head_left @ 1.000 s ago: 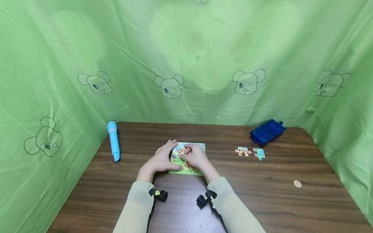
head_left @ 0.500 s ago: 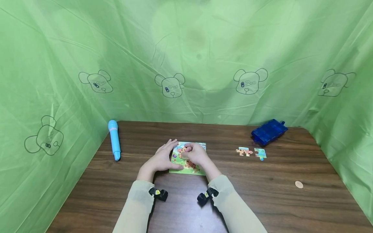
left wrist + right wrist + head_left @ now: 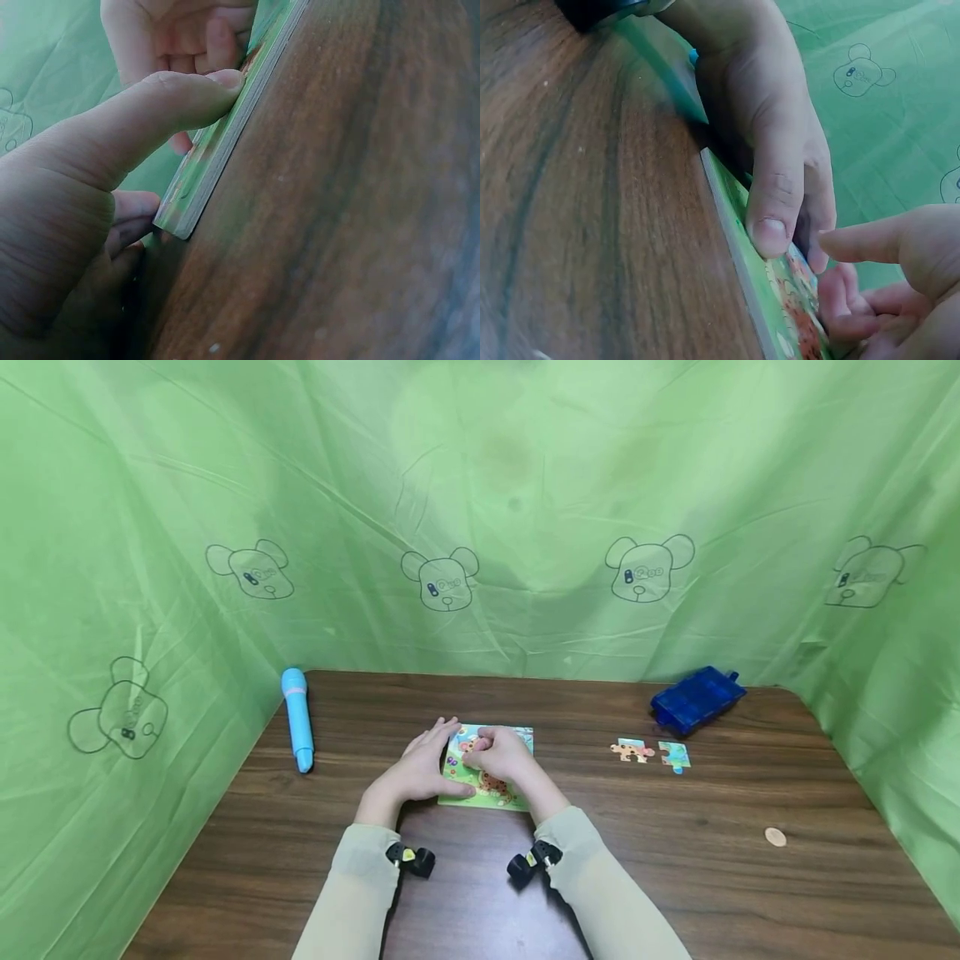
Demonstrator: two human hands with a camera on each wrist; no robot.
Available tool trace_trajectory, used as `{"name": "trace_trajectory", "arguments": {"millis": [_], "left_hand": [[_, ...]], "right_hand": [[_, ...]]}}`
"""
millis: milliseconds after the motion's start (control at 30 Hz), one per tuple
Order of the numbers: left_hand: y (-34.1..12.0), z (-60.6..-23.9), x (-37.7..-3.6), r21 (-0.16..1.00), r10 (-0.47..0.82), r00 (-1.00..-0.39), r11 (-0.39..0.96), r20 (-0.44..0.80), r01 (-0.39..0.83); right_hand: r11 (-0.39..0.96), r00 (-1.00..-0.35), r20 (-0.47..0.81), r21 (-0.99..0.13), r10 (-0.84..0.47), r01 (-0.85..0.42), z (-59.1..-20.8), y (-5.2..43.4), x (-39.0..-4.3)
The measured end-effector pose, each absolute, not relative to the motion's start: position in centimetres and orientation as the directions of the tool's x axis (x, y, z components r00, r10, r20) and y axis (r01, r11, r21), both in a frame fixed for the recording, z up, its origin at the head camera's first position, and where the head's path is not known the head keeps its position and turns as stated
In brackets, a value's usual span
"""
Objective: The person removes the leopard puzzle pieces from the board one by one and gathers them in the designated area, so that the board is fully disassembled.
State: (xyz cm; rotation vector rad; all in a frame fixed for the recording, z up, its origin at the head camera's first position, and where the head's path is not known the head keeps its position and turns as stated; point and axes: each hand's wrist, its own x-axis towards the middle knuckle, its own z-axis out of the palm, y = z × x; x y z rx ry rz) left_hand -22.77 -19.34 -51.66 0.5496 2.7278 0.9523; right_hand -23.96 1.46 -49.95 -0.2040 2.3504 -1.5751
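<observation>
A: Right, where's the puzzle board?
B: Mid-table, near your edge, flat on the wood. Your hands cover most of it; only the far right corner & front strip show from the head cam.

A: Left hand?
B: Laid along the board's left side, fingers fairly straight. Thumb presses the board's near edge; the other fingers run along the left side. Not clenched, not wrapped round anything, more a brace.

A: And the right hand?
B: On top of the board, fingers curled in toward the picture. Right wrist cam shows them bent down onto the printed face. Whether you're pinching a piece under there, can't tell; fingertips hide it.

A: Loose bits?
B: Two pieces to your right, well apart from the board: an orange spotted piece & a blue-green piece, side by side w/ a small gap.

A: Rest of the table?
B: Blue plastic case at the back right, just behind those pieces. Light blue toy mic far left, lying lengthwise. Small round tan disc near the right edge. Green sheet w/ bear outlines all round.
</observation>
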Motion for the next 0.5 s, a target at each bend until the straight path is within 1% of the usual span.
{"name": "trace_trajectory", "arguments": {"millis": [133,233,400,500], "left_hand": [[-19.4,-51.6,-22.8,0.629,0.401,-0.913,0.728,-0.069,0.272],[-19.4,-51.7,-22.8,0.628,0.399,-0.914,0.731,-0.076,0.267],[-19.4,-51.9,-22.9,0.621,0.399,-0.913,0.737,-0.081,0.267],[-19.3,-51.9,-23.0,0.622,0.401,-0.913,0.734,-0.074,0.272]], "right_hand": [[0.28,-0.949,-0.191,-0.953,-0.252,0.117,-50.2,1.6,-24.2],[0.24,-0.95,-0.201,-0.96,-0.24,0.142,-50.2,1.8,-24.3],[0.255,-0.958,-0.177,-0.96,-0.227,0.117,-50.7,2.2,-24.6],[0.293,-0.965,-0.146,-0.953,-0.217,0.079,-51.0,2.3,-24.8]]}}
